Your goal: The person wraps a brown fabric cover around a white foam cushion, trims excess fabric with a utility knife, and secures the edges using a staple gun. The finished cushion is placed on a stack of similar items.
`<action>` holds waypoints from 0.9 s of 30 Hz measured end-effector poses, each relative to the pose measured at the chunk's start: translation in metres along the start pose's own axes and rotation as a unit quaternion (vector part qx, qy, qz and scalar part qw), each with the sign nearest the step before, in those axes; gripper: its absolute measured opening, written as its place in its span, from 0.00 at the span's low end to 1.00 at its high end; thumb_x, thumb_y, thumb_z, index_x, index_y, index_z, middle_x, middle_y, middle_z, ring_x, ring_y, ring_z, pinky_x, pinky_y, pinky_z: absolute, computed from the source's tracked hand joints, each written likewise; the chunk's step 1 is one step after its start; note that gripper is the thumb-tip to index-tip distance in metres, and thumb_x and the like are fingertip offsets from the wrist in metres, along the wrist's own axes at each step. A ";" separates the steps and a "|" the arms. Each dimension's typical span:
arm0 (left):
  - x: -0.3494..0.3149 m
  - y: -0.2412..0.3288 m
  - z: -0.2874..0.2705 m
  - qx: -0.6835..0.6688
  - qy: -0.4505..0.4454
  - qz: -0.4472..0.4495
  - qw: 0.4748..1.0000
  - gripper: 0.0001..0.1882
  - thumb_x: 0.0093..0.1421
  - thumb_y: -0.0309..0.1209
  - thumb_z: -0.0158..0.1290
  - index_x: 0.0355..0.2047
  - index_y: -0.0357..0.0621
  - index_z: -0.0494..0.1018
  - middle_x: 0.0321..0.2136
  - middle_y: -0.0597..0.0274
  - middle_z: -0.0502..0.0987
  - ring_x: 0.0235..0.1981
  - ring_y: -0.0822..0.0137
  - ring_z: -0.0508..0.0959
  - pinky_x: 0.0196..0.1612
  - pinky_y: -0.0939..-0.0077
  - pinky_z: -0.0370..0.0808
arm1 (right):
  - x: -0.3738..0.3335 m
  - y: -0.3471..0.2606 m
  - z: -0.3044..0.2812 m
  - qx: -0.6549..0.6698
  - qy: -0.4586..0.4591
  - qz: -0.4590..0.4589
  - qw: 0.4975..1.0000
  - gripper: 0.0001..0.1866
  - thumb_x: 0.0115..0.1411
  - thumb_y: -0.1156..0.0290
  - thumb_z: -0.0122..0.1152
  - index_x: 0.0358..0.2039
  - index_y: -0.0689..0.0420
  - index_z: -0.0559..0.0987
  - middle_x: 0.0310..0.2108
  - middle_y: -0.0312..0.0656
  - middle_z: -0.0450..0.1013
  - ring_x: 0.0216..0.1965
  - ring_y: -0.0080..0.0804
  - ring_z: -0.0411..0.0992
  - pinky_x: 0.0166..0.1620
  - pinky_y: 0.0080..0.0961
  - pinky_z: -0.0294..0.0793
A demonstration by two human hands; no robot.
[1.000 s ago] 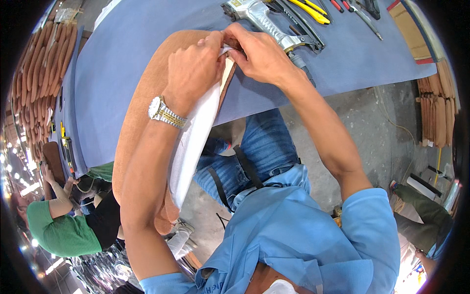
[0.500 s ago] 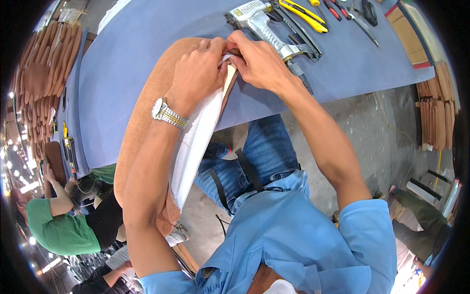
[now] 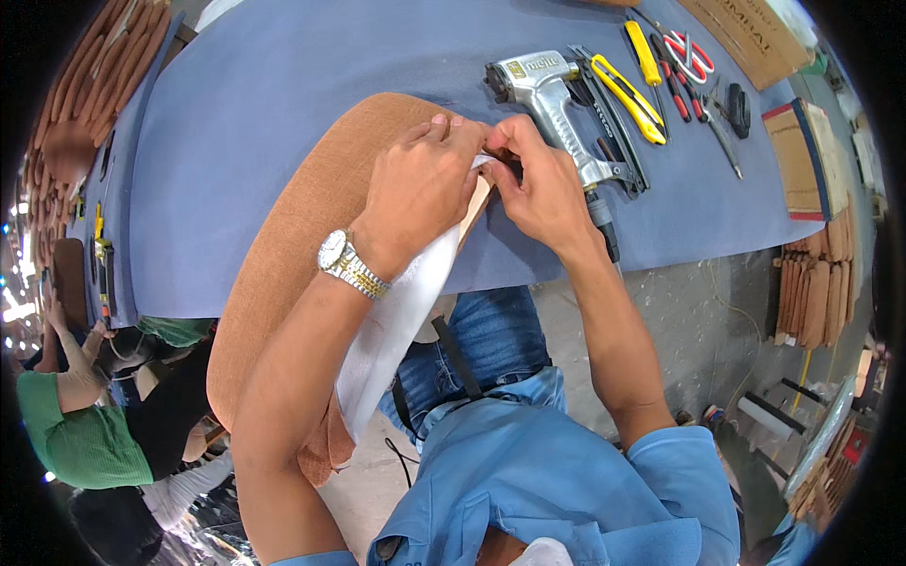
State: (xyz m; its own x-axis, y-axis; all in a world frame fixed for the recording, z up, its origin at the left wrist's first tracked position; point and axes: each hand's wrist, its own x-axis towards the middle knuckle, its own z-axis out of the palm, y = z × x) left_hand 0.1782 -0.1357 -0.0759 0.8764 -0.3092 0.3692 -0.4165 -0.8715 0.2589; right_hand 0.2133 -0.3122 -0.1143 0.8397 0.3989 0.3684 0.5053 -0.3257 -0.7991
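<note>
A long padded panel (image 3: 283, 226) covered in brown fabric lies tilted over the table's near edge, its rounded end on the table. White lining cloth (image 3: 401, 321) runs along its near side, and a strip of pale board shows at the edge. Over the panel's far end, my left hand (image 3: 420, 189) is closed on the cover fabric, with a watch on that wrist. Close beside it, my right hand (image 3: 543, 184) pinches the white cloth at the same corner. My fingertips partly hide the fold. To the right lies a metal staple gun (image 3: 552, 113) with a hose fitting.
The blue-covered table (image 3: 208, 160) carries a yellow cutter (image 3: 628, 99), a yellow-handled screwdriver (image 3: 642, 52), red-handled pliers and a cardboard box (image 3: 746, 38). Brown panels (image 3: 812, 292) are stacked at right, more at far left. A person in green (image 3: 85, 424) works at left.
The whole view has shifted, so table, tools and panel sit lower and more of the far side shows. Both hands stay on the same corner, the fingers slightly rearranged.
</note>
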 end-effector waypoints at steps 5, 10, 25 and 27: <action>-0.007 0.000 0.007 0.020 0.031 0.004 0.999 0.17 0.58 0.31 0.61 0.46 0.42 0.74 0.47 0.42 0.81 0.51 0.47 0.82 0.53 0.58 0.80 | 0.000 -0.001 0.000 0.007 -0.021 0.034 0.999 0.16 0.59 0.81 0.63 0.45 0.56 0.70 0.36 0.50 0.80 0.37 0.57 0.80 0.37 0.45 0.77; -0.011 -0.003 0.016 0.023 0.059 -0.002 0.998 0.19 0.58 0.34 0.61 0.48 0.41 0.75 0.51 0.39 0.80 0.56 0.45 0.79 0.59 0.56 0.77 | 0.004 0.000 -0.003 0.003 -0.027 0.004 1.000 0.18 0.59 0.82 0.61 0.49 0.57 0.73 0.40 0.52 0.80 0.42 0.55 0.81 0.44 0.41 0.79; -0.248 0.051 -0.133 0.044 0.178 -0.319 0.930 0.28 0.62 0.41 0.62 0.60 0.41 0.73 0.61 0.41 0.72 0.60 0.43 0.74 0.63 0.54 0.70 | -0.004 0.002 -0.025 0.078 -0.158 -0.074 0.982 0.14 0.57 0.85 0.58 0.45 0.60 0.76 0.72 0.56 0.61 0.72 0.43 0.60 0.70 0.34 0.59; -0.286 0.059 -0.124 0.068 0.234 -0.457 0.855 0.32 0.64 0.39 0.61 0.64 0.39 0.69 0.65 0.39 0.68 0.65 0.43 0.69 0.66 0.55 0.68 | -0.004 -0.001 -0.035 0.063 -0.180 -0.091 0.977 0.10 0.58 0.83 0.59 0.40 0.60 0.74 0.73 0.57 0.59 0.74 0.42 0.58 0.70 0.33 0.58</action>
State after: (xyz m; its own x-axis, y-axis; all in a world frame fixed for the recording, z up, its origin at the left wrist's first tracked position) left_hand -0.1270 -0.0514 -0.0555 0.6145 0.6841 0.3930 0.4514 -0.7134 0.5360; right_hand 0.2170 -0.3433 -0.0984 0.6026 0.7238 0.3362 0.5919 -0.1228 -0.7966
